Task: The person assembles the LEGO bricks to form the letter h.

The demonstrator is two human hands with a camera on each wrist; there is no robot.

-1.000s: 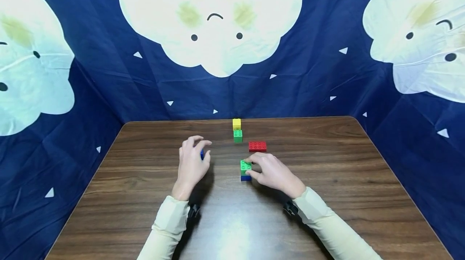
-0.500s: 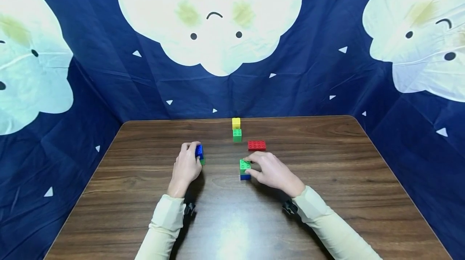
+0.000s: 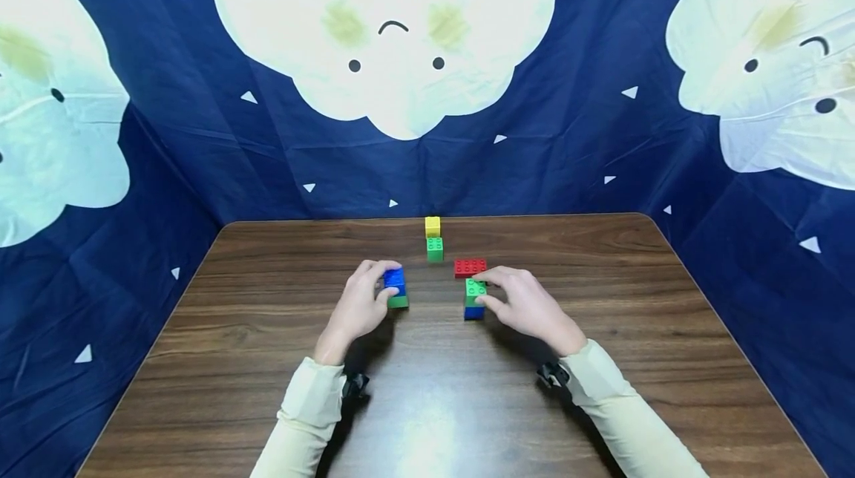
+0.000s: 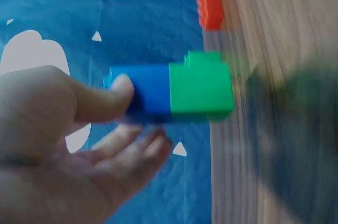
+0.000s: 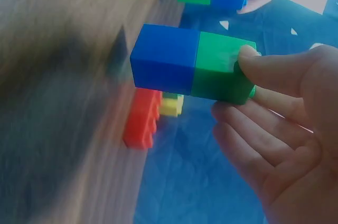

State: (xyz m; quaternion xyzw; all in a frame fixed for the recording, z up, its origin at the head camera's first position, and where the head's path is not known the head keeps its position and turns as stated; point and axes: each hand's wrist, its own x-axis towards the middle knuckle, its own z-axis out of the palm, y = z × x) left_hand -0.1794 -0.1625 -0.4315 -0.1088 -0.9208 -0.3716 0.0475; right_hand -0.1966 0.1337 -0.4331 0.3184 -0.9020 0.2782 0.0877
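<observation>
My left hand (image 3: 355, 311) grips a blue toy brick (image 3: 395, 279) between thumb and fingers. A green brick (image 4: 200, 87) is joined beneath it, and in the left wrist view part of the green one sticks out past the blue. My right hand (image 3: 533, 307) pinches a green brick (image 5: 219, 65) with thumb and fingers; a blue brick (image 5: 163, 57) is attached under it. Both stacks are upright, side by side with a gap between them. They seem to be off the tabletop, just above it. The rear fingers of both hands are partly hidden in the head view.
Close behind the right stack lies a red brick (image 3: 470, 268). Farther back, a green brick (image 3: 435, 249) stands in front of a yellow brick (image 3: 433, 226) at the far edge of the wooden table (image 3: 280, 255). A blue cloud-patterned cloth (image 3: 568, 166) hangs around.
My left hand first shifted left, took hold of the blue-and-green stack, then carried it to the right. My right hand has moved its stack right and slightly away, nearer the red brick.
</observation>
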